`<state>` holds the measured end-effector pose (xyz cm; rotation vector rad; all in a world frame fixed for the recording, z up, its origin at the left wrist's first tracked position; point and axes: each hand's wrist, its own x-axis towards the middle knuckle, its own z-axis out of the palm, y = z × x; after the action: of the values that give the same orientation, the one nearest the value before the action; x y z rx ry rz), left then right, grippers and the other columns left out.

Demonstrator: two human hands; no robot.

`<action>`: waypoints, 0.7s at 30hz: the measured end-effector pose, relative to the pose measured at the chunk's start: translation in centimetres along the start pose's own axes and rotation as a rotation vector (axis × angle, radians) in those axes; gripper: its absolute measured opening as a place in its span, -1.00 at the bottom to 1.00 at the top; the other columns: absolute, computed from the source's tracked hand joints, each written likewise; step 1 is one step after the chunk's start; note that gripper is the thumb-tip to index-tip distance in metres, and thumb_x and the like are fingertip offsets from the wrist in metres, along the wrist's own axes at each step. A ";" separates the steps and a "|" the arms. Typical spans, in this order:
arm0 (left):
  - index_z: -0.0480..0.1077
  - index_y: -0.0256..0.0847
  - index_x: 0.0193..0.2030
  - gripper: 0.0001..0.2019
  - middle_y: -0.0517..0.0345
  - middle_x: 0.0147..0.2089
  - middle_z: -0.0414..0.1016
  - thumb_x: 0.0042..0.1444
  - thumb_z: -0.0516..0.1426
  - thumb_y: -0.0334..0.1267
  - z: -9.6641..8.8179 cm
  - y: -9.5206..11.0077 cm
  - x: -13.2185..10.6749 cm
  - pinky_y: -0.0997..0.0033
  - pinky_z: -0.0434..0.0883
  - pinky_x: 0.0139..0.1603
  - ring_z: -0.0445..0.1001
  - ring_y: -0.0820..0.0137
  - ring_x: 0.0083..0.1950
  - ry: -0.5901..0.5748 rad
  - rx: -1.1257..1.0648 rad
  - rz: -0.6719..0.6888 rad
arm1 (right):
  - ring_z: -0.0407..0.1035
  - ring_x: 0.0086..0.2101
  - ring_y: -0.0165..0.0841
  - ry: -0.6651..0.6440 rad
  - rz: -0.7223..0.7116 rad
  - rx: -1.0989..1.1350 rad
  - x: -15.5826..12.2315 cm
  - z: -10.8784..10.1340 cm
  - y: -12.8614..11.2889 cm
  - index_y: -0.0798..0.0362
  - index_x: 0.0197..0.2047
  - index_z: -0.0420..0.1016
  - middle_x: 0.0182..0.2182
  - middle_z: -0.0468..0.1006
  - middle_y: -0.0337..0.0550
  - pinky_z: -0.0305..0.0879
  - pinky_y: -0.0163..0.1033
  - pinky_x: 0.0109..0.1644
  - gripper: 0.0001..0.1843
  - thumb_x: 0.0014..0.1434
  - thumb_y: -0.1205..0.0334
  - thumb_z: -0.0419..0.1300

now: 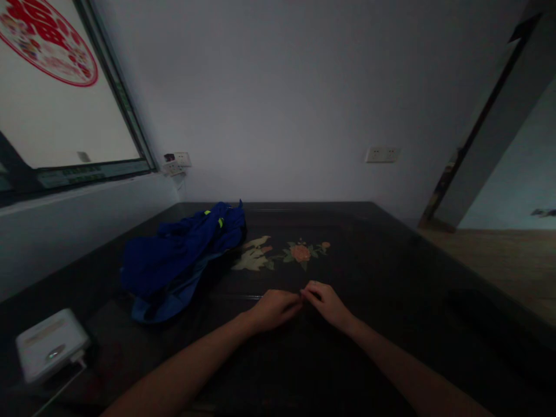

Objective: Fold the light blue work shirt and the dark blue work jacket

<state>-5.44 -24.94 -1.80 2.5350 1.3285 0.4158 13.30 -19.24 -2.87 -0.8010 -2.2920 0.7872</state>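
Observation:
My left hand (278,308) and my right hand (324,300) meet over the dark table (373,255), fingertips close together. Both hands are closed in a pinch. Something small and dark seems to sit between the fingertips, too small and dim to name. Just beyond the hands, the tabletop carries a picture of a pink flower with green leaves (300,253) and pale bird-like shapes (254,258). To the left of my hands lies a crumpled blue backpack-like cloth item (174,260) with yellow-green tabs.
A white box-shaped device (52,344) with a cable stands at the table's left front. Wall sockets (382,154) are on the wall behind, with more sockets (176,164) near the window (65,116). On the right, a dark shape (490,324) lies along the table's edge.

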 end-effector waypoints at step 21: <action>0.38 -0.19 -0.23 -0.81 0.17 -0.31 0.49 0.25 -0.04 -0.25 -0.2 0.3 0.0 0.53 0.26 -0.31 0.44 0.44 -0.31 -0.008 0.037 -0.020 | 0.33 -0.36 -0.38 -0.009 -0.008 0.013 -0.1 -0.1 -0.1 0.06 -0.45 0.42 -0.44 0.44 -0.19 0.19 -0.28 -0.24 -0.66 0.28 0.12 -0.01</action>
<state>-5.31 -25.05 -1.49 2.5482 1.3699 0.3798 13.39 -19.35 -2.72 -0.7840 -2.2942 0.8028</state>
